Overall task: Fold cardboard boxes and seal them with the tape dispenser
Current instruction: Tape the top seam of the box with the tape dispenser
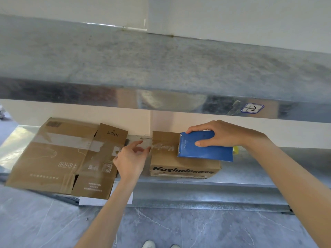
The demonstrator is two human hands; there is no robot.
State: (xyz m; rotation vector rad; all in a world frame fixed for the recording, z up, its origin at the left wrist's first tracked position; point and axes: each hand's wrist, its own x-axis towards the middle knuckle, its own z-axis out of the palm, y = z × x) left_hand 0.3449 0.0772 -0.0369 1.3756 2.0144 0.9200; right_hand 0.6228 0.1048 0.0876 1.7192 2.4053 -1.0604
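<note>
A grey metal worktop (250, 174) carries a closed cardboard box (184, 170), with a large flattened sheet of cardboard (53, 158) lying just left of the box. On top of the box rests a blue tape dispenser (206, 149), gripped by the right hand (223, 135). Just left of the box, the left hand (130, 160) pinches a strip of clear tape (141, 142) that runs onto the box's top.

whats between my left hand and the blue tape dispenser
In the head view, a strip of clear tape runs from the left hand over the folded box top to the blue tape dispenser, which the right hand grips.
</note>
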